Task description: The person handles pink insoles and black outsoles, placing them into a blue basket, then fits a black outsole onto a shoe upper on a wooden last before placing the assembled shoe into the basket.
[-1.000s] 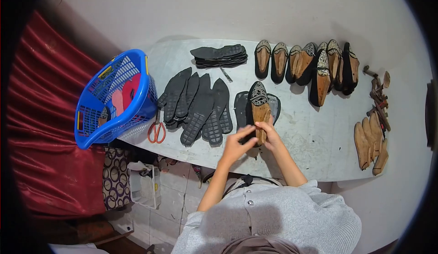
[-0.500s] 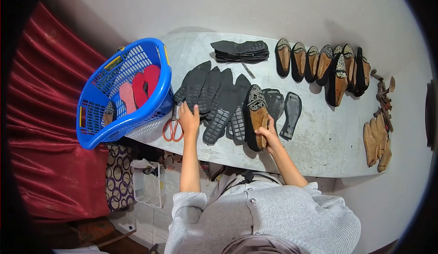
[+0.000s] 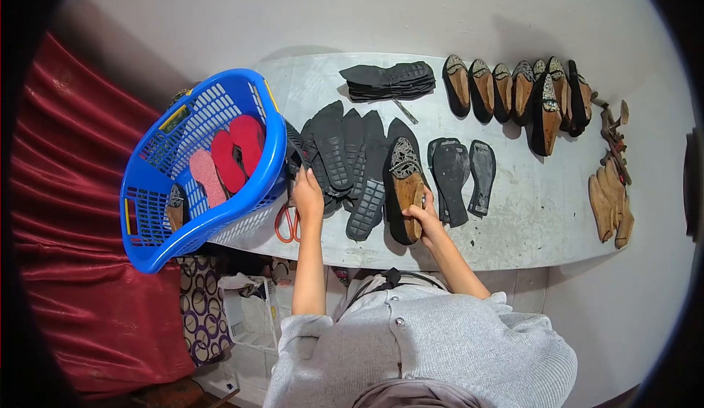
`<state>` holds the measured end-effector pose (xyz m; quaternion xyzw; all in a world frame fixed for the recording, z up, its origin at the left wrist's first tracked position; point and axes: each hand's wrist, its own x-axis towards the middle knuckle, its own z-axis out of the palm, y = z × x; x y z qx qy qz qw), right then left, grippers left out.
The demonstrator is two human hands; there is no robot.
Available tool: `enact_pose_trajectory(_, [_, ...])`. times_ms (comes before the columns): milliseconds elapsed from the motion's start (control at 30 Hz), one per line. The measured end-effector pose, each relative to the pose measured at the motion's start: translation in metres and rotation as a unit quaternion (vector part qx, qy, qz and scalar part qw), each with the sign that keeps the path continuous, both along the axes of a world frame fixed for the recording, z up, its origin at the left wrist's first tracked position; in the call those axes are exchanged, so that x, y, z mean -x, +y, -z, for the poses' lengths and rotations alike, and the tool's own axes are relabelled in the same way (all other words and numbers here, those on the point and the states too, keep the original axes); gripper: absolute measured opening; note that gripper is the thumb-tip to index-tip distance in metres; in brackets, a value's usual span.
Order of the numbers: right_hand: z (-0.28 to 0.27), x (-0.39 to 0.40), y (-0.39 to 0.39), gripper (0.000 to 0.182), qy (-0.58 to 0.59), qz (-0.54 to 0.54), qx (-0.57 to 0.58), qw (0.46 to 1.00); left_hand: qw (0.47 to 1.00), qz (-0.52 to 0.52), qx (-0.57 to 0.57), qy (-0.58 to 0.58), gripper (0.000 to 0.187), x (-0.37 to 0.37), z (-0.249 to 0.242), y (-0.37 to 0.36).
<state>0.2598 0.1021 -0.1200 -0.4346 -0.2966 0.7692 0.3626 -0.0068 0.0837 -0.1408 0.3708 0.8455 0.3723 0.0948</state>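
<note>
I saw the right hand [image 3: 419, 214] clamped on the shoe [image 3: 405, 188] near the table's [image 3: 528, 217] front edge; the left hand [image 3: 306, 190] closed on a black sole [image 3: 299, 151] beside the basket [image 3: 271, 166]; tugging it could, I judged, scatter the overlapping soles [image 3: 352, 159].

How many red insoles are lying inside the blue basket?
2. Both red insoles lie side by side in the middle of the blue basket, right of a pink one. Others may be hidden underneath.

Bright, sharp, fisheye-warped, dark corners
</note>
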Motion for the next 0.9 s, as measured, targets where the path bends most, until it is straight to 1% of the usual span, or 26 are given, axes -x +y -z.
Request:
enact_pose_trajectory(67, [0.000, 0.001, -0.003, 0.087, 0.002, 0.007, 0.004, 1.000, 0.992, 0.047, -0.009, 0.118, 0.037, -0.005, 0.002, 0.003])
enact_pose_trajectory(100, [-0.001, 0.001, -0.004, 0.087, 0.001, 0.012, -0.005, 1.000, 0.993, 0.063, 0.029, 0.092, 0.040, -0.011, 0.001, 0.006])
enact_pose_trajectory(133, [-0.001, 0.001, -0.005, 0.087, 0.000, 0.018, -0.014, 1.000, 0.993, 0.065, 0.028, 0.091, 0.040, -0.018, 0.000, 0.008])
enact_pose_trajectory(200, [-0.001, -0.001, -0.007, 0.086, -0.005, 0.022, -0.010, 1.000, 0.964, 0.097, 0.016, 0.246, 0.046, -0.029, -0.001, 0.012])
enact_pose_trajectory(233, [-0.001, -0.002, -0.007, 0.086, -0.009, 0.024, -0.007, 1.000, 0.952, 0.151, 0.051, 0.262, 0.056, -0.029, -0.001, 0.013])
enact_pose_trajectory(267, [-0.001, -0.003, -0.008, 0.086, -0.010, 0.030, -0.009, 0.999, 0.951, 0.156, 0.047, 0.262, 0.056, -0.029, -0.003, 0.016])
enact_pose_trajectory(300, [0.000, -0.002, -0.009, 0.081, -0.006, 0.040, -0.007, 0.999, 0.937, 0.204, 0.138, 0.249, 0.058, -0.029, -0.004, 0.019])
enact_pose_trajectory(333, [0.002, -0.002, -0.010, 0.076, -0.003, 0.050, -0.004, 0.999, 0.911, 0.249, 0.229, 0.234, 0.060, -0.028, -0.006, 0.021])
enact_pose_trajectory(367, [0.005, -0.003, -0.010, 0.077, -0.002, 0.051, -0.006, 0.999, 0.929, 0.227, 0.229, 0.183, 0.060, -0.028, 0.002, 0.027])
enact_pose_trajectory(400, [0.005, -0.003, -0.010, 0.077, -0.002, 0.054, -0.006, 0.999, 0.928, 0.230, 0.228, 0.183, 0.060, -0.033, -0.002, 0.026])
enact_pose_trajectory(467, [0.004, -0.002, -0.011, 0.079, -0.018, 0.055, -0.001, 0.998, 0.940, 0.185, 0.198, 0.209, 0.059, -0.048, -0.008, 0.021])
enact_pose_trajectory(500, [0.005, -0.002, -0.010, 0.079, -0.019, 0.054, 0.000, 0.998, 0.953, 0.189, 0.149, 0.185, 0.057, -0.050, -0.006, 0.019])
enact_pose_trajectory(533, [0.006, -0.003, -0.009, 0.082, -0.015, 0.043, -0.008, 0.999, 0.953, 0.189, 0.150, 0.184, 0.057, -0.049, -0.005, 0.019])
enact_pose_trajectory(600, [0.007, -0.005, -0.008, 0.085, -0.013, 0.033, -0.016, 0.999, 0.935, 0.245, 0.185, 0.179, 0.054, -0.045, -0.004, 0.019])
enact_pose_trajectory(633, [0.006, -0.004, -0.008, 0.086, -0.013, 0.036, -0.016, 0.999, 0.931, 0.252, 0.158, 0.209, 0.048, -0.045, 0.000, 0.015])
enact_pose_trajectory(667, [0.006, -0.004, -0.008, 0.086, -0.012, 0.038, -0.017, 0.999, 0.932, 0.252, 0.158, 0.209, 0.048, -0.041, 0.007, 0.015])
enact_pose_trajectory(733, [0.007, -0.005, -0.006, 0.086, -0.008, 0.035, -0.015, 0.999, 0.897, 0.316, 0.105, 0.289, 0.047, -0.031, 0.015, 0.018])
enact_pose_trajectory(767, [0.009, -0.006, -0.006, 0.086, -0.005, 0.032, -0.013, 0.999, 0.897, 0.316, 0.080, 0.300, 0.044, -0.028, 0.020, 0.021])
enact_pose_trajectory(800, [0.010, -0.007, -0.006, 0.086, -0.005, 0.035, -0.013, 0.999, 0.895, 0.318, 0.079, 0.301, 0.044, -0.029, 0.010, 0.026])
enact_pose_trajectory(867, [0.012, -0.008, -0.005, 0.088, -0.004, 0.025, 0.000, 1.000, 0.919, 0.265, 0.157, 0.244, 0.039, -0.035, -0.020, 0.032])
enact_pose_trajectory(900, [0.012, -0.008, -0.005, 0.089, -0.003, 0.027, -0.006, 1.000, 0.924, 0.245, 0.148, 0.255, 0.038, -0.037, -0.024, 0.033])
